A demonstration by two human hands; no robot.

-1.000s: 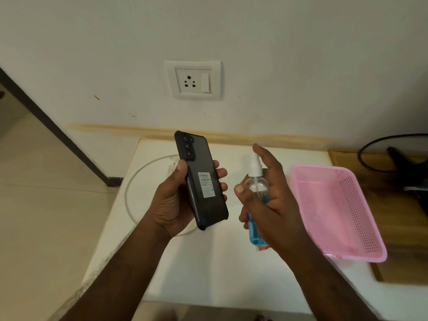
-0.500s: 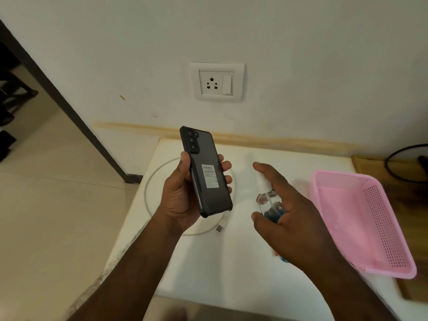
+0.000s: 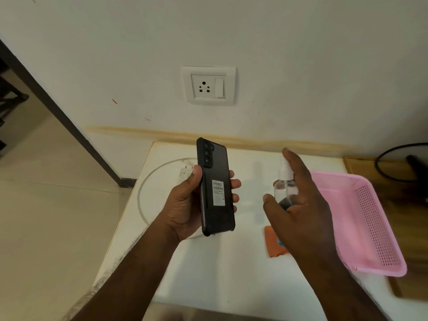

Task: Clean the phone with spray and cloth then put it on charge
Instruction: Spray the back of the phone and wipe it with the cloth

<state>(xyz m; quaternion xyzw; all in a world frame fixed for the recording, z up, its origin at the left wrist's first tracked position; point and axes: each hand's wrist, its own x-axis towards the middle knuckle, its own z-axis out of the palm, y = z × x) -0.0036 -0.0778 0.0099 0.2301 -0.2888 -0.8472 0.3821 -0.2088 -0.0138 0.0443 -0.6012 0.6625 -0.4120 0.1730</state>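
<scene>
White table [image 3: 220, 274] below wall socket [image 3: 209, 86] | left hand [image 3: 185, 205] grips phone [image 3: 215, 188] upright, back showing | right hand [image 3: 301, 205] at 3 o'clock clasps spray bottle [image 3: 284, 181] | orange cloth [image 3: 273, 244] beneath.

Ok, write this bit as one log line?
left hand: holds black phone, back showing | right hand: holds clear spray bottle | orange cloth: on table

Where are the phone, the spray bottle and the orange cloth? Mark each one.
phone [image 3: 216, 191]: head view, on its back near the white sticker.
spray bottle [image 3: 284, 184]: head view, on the clear shoulder.
orange cloth [image 3: 273, 245]: head view, on its visible left part.
</scene>
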